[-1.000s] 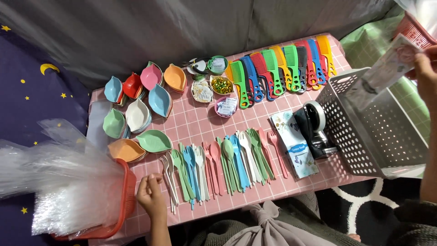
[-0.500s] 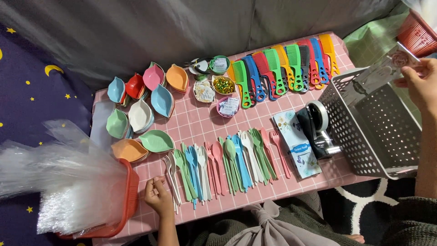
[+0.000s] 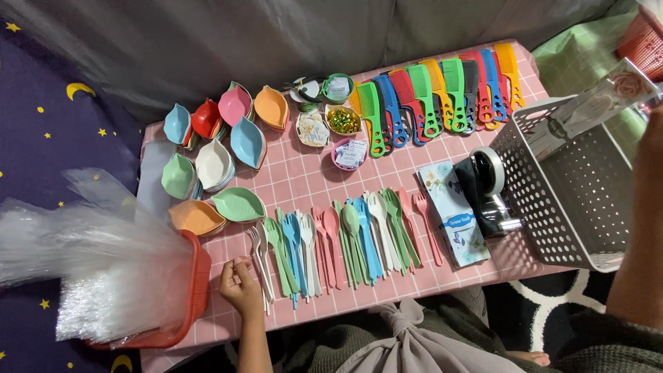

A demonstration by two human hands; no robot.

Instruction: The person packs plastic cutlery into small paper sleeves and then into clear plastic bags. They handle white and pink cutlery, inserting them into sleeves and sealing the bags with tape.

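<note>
My left hand (image 3: 240,282) rests on the pink checked table (image 3: 304,176) at its near edge, fingers curled, just left of a white fork (image 3: 259,259) that begins a row of pastel forks and spoons (image 3: 345,242). On the right only my right forearm (image 3: 639,228) shows, its hand cut off by the frame edge. A flat printed packet (image 3: 594,103) leans over the far rim of a white perforated basket (image 3: 587,200). Whether my right hand grips it is hidden.
Coloured combs (image 3: 435,97) line the far edge, and leaf-shaped dishes (image 3: 221,159) are stacked at the left. Small bowls (image 3: 343,119) sit mid-table. A black tape dispenser (image 3: 487,186) and another flat packet (image 3: 456,214) lie beside the basket. A red tub (image 3: 197,290) holds clear plastic bags (image 3: 90,262).
My right hand with the packet has moved toward the upper right, out past the frame edge. My left hand has stayed by the white fork.
</note>
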